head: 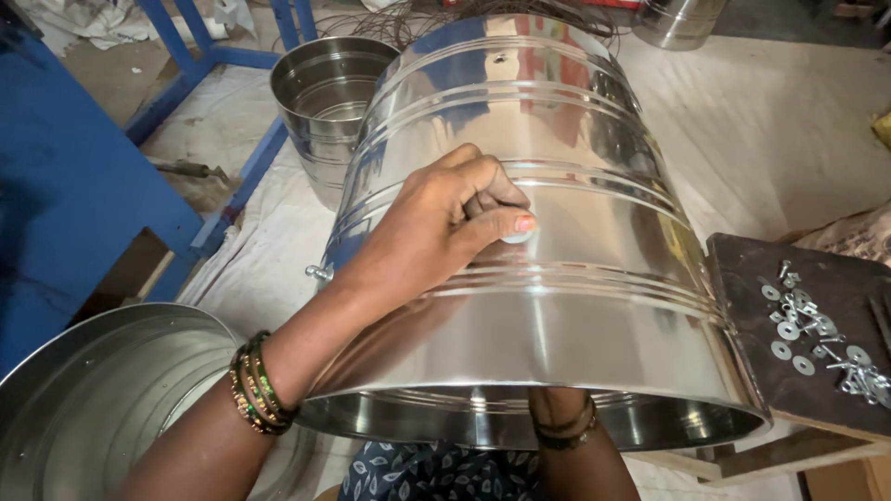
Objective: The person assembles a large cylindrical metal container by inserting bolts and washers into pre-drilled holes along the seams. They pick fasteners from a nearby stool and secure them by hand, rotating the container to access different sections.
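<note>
L hand (445,227) on steel drum (557,306) – grip pinching small washer (517,236) vs. drum wall; R hand reaches inside drum – grip hidden, cannot tell.

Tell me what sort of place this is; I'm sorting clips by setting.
Probably a small metalware workshop: a person's left hand presses a washer onto a shiny steel drum, more steel tubs stand around, and loose washers and screws lie on a dark board.

Bright daylight — sharp focus, strong glare streaks on the steel drum (548,232), soft shadows.
</note>
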